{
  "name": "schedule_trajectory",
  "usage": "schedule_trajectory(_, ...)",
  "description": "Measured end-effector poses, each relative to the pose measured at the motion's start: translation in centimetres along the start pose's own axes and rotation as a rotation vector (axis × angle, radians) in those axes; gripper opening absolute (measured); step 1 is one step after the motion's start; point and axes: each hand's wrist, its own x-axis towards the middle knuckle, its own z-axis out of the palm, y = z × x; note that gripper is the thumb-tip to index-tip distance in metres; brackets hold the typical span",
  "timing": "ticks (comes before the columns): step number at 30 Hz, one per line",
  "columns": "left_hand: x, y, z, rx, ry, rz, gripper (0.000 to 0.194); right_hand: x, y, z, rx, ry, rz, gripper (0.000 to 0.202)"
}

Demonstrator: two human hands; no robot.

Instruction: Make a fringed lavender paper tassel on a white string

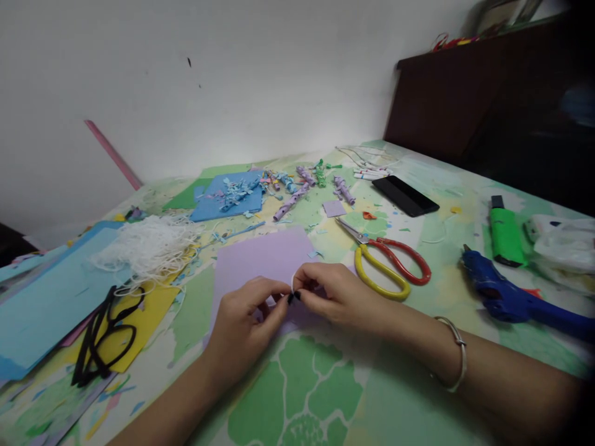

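Observation:
My left hand (246, 316) and my right hand (339, 294) meet over a sheet of purple paper (260, 254). Thumb and forefinger of each are pinched together, fingertips touching. A short bit of white string (292, 283) shows between them; the rest of it is hidden by my fingers. Just beyond my right hand lie scissors (367, 241) with one yellow and one red handle, blades partly apart. A tangled heap of white string (151, 248) rests to the left, on coloured paper.
Blue paper (60, 291), yellow paper (155, 316) and black-framed glasses (109, 341) lie left. Rolled purple paper pieces (292, 201) and blue scraps (239, 192) are at the back. To the right are a phone (405, 195), a green bottle (506, 235) and a blue glue gun (502, 291).

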Motion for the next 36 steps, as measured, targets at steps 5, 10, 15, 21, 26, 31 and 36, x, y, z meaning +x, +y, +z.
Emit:
schedule_trajectory(5, -0.14, -0.19, 0.02, 0.044, 0.007, 0.088, 0.016, 0.05, -0.14, 0.07, -0.049, -0.001, -0.006, 0.01)
schedule_trajectory(10, -0.06, -0.23, 0.12, 0.056, 0.006, 0.102, 0.014, 0.0, -0.06, 0.27, -0.148, 0.01, -0.061, 0.009)
schedule_trajectory(15, 0.01, -0.02, 0.18, 0.027, -0.006, 0.096, 0.015, 0.08, 0.35, 0.5, -0.204, 0.021, -0.115, 0.009)
schedule_trajectory(21, 0.26, 0.05, -0.02, -0.045, -0.045, 0.003, 0.015, 0.1, 0.29, 0.36, -0.165, 0.03, -0.11, 0.008)
schedule_trajectory(26, 0.29, -0.25, 0.03, -0.171, -0.069, -0.157, 0.017, 0.09, 0.32, 0.23, -0.039, 0.04, -0.036, 0.008)
schedule_trajectory(31, 0.17, -0.17, 0.24, -0.224, -0.06, -0.247, 0.02, 0.16, 0.55, 0.03, 0.05, 0.035, 0.008, 0.008)
schedule_trajectory(36, 0.11, -0.03, 0.41, -0.314, -0.079, -0.33, 0.02, 0.08, 0.35, -0.11, 0.076, 0.014, 0.035, 0.007)
